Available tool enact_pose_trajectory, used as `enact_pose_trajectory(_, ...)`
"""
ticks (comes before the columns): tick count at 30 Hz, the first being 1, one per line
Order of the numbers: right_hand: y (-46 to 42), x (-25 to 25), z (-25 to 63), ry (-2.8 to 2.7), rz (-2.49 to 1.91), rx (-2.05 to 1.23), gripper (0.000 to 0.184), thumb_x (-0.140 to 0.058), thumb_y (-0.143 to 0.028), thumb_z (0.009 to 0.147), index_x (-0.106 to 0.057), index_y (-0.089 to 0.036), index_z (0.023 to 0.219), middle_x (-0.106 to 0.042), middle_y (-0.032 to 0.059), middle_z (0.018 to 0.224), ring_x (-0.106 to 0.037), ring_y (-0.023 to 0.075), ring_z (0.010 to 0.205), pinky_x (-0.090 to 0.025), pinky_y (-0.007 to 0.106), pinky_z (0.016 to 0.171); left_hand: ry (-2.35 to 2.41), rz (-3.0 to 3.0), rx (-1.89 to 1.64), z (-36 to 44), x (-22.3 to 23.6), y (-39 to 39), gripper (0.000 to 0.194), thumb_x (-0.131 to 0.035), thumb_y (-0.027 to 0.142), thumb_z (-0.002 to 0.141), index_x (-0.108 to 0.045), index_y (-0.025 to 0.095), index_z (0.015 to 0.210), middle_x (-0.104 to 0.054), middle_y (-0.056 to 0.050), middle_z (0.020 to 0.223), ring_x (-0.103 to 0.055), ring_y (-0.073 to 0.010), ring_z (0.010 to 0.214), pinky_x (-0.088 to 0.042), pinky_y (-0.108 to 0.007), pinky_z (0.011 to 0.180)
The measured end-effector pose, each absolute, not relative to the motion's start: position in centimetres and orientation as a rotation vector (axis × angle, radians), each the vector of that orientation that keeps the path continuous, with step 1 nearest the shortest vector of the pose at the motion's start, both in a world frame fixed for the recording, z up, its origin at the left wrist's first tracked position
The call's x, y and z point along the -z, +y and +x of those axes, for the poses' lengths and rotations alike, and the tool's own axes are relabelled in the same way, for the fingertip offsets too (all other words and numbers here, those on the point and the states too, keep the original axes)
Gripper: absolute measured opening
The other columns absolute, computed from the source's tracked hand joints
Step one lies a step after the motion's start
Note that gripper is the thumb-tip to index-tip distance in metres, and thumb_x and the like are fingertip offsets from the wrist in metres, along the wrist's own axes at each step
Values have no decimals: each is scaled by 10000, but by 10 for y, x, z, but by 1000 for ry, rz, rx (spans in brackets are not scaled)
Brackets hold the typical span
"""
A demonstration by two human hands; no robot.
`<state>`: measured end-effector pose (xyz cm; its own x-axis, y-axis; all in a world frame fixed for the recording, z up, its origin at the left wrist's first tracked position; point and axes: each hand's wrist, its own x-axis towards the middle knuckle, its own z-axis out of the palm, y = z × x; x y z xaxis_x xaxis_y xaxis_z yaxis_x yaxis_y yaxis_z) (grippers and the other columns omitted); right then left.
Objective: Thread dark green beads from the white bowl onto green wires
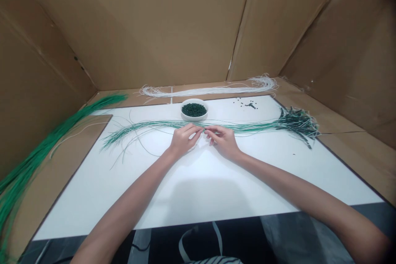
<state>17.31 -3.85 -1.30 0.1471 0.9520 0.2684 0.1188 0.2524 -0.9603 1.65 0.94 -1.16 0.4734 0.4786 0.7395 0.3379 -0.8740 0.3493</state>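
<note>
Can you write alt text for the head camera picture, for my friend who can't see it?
Two bare hands, the left and the right, pinch something tiny together above a white board, by a bowl of dark green beads and a long bundle of green strands.

Green-and-white strands (253, 126) lie across a white board (123, 189), 1 end dark-beaded.

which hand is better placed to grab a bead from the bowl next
Probably the left hand: it looks closer to the white bowl, almost straight in front of it, while the right hand sits farther right.
</note>
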Motion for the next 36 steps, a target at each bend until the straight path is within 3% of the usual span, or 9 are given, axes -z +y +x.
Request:
enact_pose_trajectory(15,-38,12,174,-1243,-1154,-871,231,-644,-354,654,-636,-148,758,-590,16,621,-507,92,460,-446,216,414,719,2610,-1315,16,13,10,165,-487,208,810,-630,174,884,-636,-35,764,-570,-112,688,-437,-216,625)
enact_pose_trajectory(25,-37,12,175,-1345,-1180,-796,242,-570,-352,718,-670,-162,831,-620,46,754,-528,94,493,-474,224,430,753,2464,-1248,14,19,16,229,-524,273,793,-632,187,976,-669,-33,818,-609,-123,713,-479,-233,657)
enact_pose_trajectory(36,-38,10,173,-1309,-1230,-803,258,-595,-392,685,-632,-149,763,-615,42,678,-554,129,536,-481,238,465,863,2514,-1154,18,13,10,111,-514,231,786,-594,185,847,-656,-4,787,-582,-103,651,-441,-204,600)
